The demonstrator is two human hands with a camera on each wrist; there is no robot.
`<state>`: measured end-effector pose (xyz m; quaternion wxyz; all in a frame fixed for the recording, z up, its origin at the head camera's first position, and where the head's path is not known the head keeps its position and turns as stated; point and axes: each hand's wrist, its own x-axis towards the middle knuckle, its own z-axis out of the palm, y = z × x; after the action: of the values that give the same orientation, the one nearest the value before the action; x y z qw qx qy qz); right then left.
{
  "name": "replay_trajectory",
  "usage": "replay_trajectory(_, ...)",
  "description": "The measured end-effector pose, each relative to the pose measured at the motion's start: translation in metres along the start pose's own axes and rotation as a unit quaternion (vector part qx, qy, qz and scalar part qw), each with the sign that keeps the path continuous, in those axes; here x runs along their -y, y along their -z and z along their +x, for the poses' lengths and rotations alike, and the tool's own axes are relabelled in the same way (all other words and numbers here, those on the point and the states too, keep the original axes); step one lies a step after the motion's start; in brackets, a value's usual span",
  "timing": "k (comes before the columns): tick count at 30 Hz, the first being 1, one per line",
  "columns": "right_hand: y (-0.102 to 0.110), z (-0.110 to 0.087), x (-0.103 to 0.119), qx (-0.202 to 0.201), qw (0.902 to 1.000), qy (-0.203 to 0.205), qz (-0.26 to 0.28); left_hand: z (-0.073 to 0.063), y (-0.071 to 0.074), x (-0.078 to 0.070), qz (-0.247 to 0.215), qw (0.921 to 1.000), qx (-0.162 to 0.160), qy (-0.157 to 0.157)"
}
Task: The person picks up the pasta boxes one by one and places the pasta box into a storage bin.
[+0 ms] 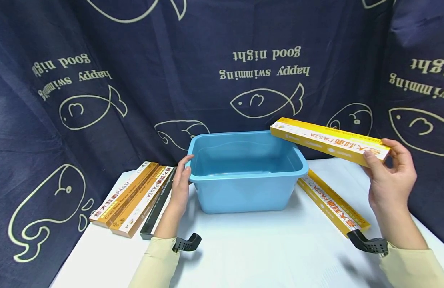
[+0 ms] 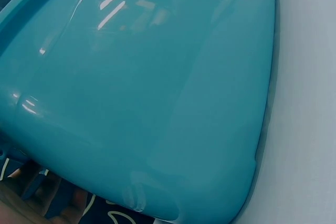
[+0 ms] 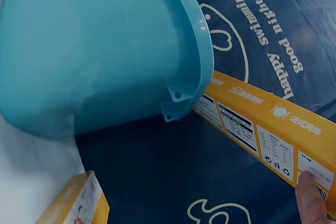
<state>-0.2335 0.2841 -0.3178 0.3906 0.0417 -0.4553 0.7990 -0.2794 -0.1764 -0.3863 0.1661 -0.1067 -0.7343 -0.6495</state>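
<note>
1. Currently, the right hand [image 1: 395, 178] pinches a yellow pasta box [image 1: 326, 140] near one end, thumb on its front, fingers barely spread beyond its thickness.
2. That box is held aloft at a tilt, its far end by the blue bin's [image 1: 240, 196] back right corner; whether they touch, I cannot tell.
3. The left hand [image 1: 179, 184] touches the bin's left rim, fingers extended; whether it pinches, I cannot tell.
4. Another yellow box [image 1: 331, 202] lies right of the bin, on the white table [image 1: 251, 248].
5. Two orange-brown boxes [image 1: 123, 196] and a dark box [image 1: 159, 208] lie left.
</note>
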Motion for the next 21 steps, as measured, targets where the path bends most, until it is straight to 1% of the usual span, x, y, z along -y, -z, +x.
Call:
replay_trajectory(6,-0.008,0.0,0.0,0.027,0.999,-0.021,-0.027,0.0,0.0,0.0,-0.001,1.0,0.0,0.0)
replay_trajectory(10,-0.014,0.001,-0.001,0.048,0.9977,-0.038,-0.029,0.0,0.0,0.0,0.001,1.0,-0.003,0.0)
replay_trajectory(15,-0.018,0.001,-0.002,0.076,0.9945,-0.066,-0.03,0.0,0.0,0.002,0.003,1.0,0.001,0.0)
replay_trajectory(21,-0.025,0.001,-0.004,0.102,0.991,-0.079,-0.038,0.002,0.0,0.003,0.003,1.0,0.001,-0.004)
